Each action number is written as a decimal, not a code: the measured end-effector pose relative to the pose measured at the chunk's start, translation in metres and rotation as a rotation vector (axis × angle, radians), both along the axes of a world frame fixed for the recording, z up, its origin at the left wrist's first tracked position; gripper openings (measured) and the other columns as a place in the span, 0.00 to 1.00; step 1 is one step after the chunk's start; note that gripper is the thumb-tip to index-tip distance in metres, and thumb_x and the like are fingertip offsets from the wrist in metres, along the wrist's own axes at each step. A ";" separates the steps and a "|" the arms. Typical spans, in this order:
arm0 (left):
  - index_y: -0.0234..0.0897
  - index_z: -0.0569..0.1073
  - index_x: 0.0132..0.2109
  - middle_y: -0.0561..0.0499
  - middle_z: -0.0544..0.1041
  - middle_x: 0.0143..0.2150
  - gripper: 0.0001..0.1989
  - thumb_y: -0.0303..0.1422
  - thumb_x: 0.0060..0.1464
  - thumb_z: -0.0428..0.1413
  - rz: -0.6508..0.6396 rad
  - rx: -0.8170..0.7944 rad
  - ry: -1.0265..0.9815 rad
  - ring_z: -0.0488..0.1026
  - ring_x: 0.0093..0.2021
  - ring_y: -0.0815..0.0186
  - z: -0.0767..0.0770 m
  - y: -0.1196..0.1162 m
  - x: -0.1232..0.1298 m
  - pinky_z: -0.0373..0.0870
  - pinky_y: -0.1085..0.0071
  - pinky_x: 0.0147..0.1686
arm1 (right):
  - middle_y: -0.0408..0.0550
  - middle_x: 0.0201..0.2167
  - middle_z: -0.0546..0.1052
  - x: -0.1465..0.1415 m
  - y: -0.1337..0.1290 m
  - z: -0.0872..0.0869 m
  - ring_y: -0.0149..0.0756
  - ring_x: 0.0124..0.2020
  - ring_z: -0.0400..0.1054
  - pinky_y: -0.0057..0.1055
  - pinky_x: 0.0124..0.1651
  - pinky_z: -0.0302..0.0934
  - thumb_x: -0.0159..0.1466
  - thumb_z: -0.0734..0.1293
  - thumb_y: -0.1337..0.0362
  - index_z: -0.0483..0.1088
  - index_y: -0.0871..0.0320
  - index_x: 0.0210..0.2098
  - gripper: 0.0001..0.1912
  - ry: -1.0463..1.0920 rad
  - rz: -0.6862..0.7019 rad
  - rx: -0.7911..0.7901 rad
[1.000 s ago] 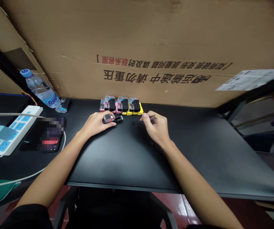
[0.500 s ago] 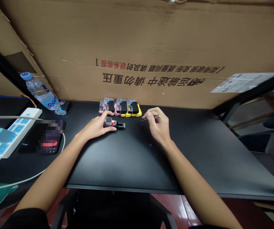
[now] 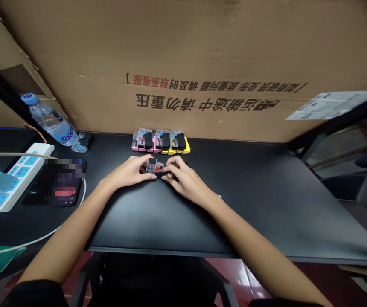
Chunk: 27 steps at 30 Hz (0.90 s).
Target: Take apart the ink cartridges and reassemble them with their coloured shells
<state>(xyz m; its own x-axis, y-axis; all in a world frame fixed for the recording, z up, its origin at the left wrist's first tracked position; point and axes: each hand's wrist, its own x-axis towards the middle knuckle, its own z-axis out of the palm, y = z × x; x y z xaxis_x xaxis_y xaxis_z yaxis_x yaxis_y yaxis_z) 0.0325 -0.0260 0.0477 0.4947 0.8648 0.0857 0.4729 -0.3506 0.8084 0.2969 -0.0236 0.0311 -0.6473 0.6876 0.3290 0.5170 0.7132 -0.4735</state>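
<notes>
As clear cartridge lies long axis left–right | left hand clasps left end | right hand, pinching gold-ended tool, touches right end | neither nearer

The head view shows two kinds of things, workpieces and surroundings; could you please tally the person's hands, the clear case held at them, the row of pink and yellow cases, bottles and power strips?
Left hand and right hand: 2
Clear case: 1
Row of pink and yellow cases: 1
Bottle: 1
Power strip: 1
Total: 6
</notes>
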 end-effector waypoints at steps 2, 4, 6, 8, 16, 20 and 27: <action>0.39 0.75 0.53 0.50 0.85 0.43 0.16 0.40 0.63 0.66 -0.028 0.017 -0.015 0.83 0.40 0.60 -0.001 0.001 -0.001 0.77 0.67 0.43 | 0.54 0.55 0.72 0.002 0.003 -0.003 0.39 0.44 0.75 0.38 0.49 0.74 0.75 0.66 0.66 0.75 0.53 0.49 0.06 0.037 0.027 -0.018; 0.39 0.76 0.54 0.50 0.86 0.42 0.14 0.37 0.64 0.65 -0.029 0.056 0.009 0.84 0.40 0.60 -0.001 0.001 -0.001 0.77 0.66 0.44 | 0.54 0.54 0.72 0.003 0.006 -0.006 0.39 0.45 0.75 0.37 0.50 0.73 0.75 0.66 0.68 0.75 0.53 0.48 0.07 0.080 0.047 -0.036; 0.39 0.77 0.53 0.49 0.86 0.41 0.13 0.37 0.64 0.64 -0.016 0.095 0.053 0.83 0.39 0.59 -0.001 0.000 -0.002 0.76 0.66 0.43 | 0.54 0.53 0.73 0.003 0.008 -0.008 0.39 0.46 0.75 0.36 0.50 0.73 0.75 0.66 0.68 0.76 0.53 0.47 0.07 0.119 0.060 -0.051; 0.39 0.77 0.54 0.49 0.85 0.40 0.13 0.37 0.64 0.63 -0.005 0.132 0.099 0.82 0.37 0.59 0.001 -0.001 -0.003 0.74 0.67 0.40 | 0.54 0.52 0.74 0.003 0.008 -0.007 0.40 0.47 0.76 0.37 0.50 0.73 0.75 0.67 0.66 0.77 0.53 0.47 0.06 0.142 0.068 -0.056; 0.42 0.78 0.52 0.54 0.83 0.40 0.11 0.35 0.63 0.62 -0.053 0.217 0.187 0.79 0.37 0.64 0.009 -0.004 -0.004 0.71 0.71 0.41 | 0.49 0.39 0.81 0.009 0.009 0.009 0.37 0.36 0.75 0.34 0.43 0.69 0.76 0.68 0.59 0.79 0.55 0.48 0.09 0.211 -0.004 -0.050; 0.44 0.78 0.53 0.53 0.85 0.45 0.11 0.33 0.64 0.61 -0.083 0.213 0.184 0.82 0.43 0.62 0.008 -0.005 -0.002 0.72 0.70 0.46 | 0.48 0.36 0.79 0.010 0.008 0.008 0.36 0.34 0.73 0.32 0.38 0.64 0.75 0.69 0.61 0.82 0.56 0.43 0.09 0.084 0.034 -0.012; 0.42 0.78 0.49 0.50 0.82 0.47 0.06 0.32 0.66 0.59 -0.124 0.267 0.150 0.80 0.45 0.61 0.006 -0.005 0.001 0.72 0.68 0.48 | 0.46 0.29 0.74 0.008 0.004 0.004 0.34 0.28 0.66 0.33 0.33 0.57 0.77 0.65 0.61 0.83 0.56 0.37 0.16 -0.034 0.002 0.177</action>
